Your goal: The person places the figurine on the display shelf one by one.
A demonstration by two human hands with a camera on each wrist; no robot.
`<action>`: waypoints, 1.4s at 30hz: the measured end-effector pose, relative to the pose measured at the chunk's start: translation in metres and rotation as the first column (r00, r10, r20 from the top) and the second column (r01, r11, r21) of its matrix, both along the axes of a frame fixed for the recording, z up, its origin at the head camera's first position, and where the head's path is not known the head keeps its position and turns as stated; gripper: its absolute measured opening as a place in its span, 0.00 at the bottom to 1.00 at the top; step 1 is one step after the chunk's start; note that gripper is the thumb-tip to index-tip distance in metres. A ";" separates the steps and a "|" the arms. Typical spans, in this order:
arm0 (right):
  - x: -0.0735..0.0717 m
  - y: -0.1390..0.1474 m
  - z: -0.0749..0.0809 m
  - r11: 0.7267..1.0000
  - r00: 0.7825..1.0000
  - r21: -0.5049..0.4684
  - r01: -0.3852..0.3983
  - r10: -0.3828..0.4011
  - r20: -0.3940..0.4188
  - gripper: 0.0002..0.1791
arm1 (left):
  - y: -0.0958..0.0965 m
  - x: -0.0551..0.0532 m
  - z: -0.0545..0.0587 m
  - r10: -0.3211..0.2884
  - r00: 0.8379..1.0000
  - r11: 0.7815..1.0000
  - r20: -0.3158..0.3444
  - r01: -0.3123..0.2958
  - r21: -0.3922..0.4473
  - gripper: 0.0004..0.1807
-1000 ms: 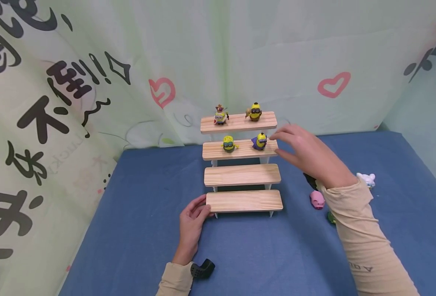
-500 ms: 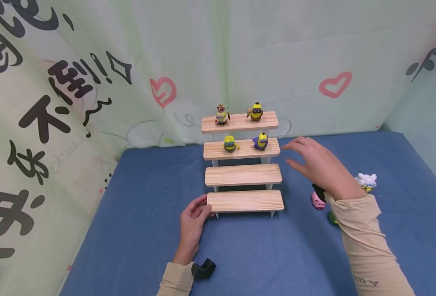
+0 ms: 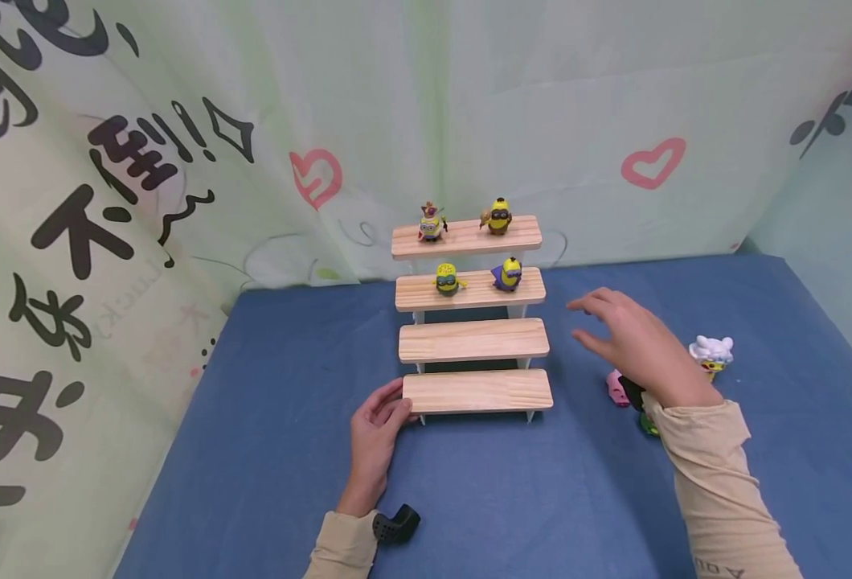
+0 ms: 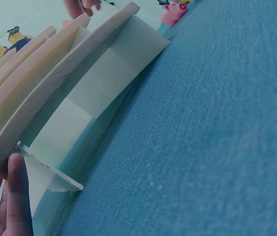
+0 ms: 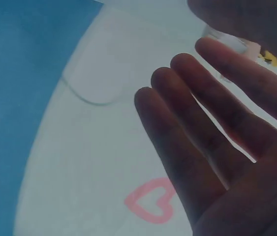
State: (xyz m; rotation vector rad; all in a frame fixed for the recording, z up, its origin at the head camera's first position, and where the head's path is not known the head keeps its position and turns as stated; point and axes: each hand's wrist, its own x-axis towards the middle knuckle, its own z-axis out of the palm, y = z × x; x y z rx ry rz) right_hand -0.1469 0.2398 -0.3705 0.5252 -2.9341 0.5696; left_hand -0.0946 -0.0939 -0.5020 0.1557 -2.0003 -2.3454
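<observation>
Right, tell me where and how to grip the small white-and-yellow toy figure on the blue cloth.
Probably pinch the toy figure by its knobbly white top, coming from above: it looks upright, the top bulges wider than the yellow part below, and nothing covers it.

Stand [image 3: 477, 392] on table [image 3: 296, 434]: 2 figurines [image 3: 446, 281] on each of 2 rear tiers [image 3: 464, 236]; 3 toys [image 3: 711, 351] to right; curtain [image 3: 513, 96] behind

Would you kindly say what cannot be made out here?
Small green figurine: head view, partly hidden by the beige fabric right sleeve.
Pink pig figurine: head view, partly covered by the black wrist device.
Grey sleeve lettering: head view, cut off by the bottom edge.
Left hand: left wrist view, cut by the left edge.
</observation>
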 end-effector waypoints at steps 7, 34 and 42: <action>0.003 0.004 -0.011 0.998 0.997 0.031 0.048 -0.050 0.066 0.21 | 0.000 -0.001 0.001 0.001 1.000 1.000 -0.008 -0.001 -0.001 0.23; 0.016 0.018 -0.041 0.984 0.964 0.091 0.153 -0.169 0.205 0.24 | 0.000 0.001 0.001 0.004 1.000 1.000 -0.007 -0.004 -0.014 0.23; 0.019 0.021 -0.043 0.979 0.947 0.099 0.179 -0.199 0.253 0.24 | 0.000 0.001 0.001 0.003 1.000 1.000 0.001 -0.003 -0.009 0.23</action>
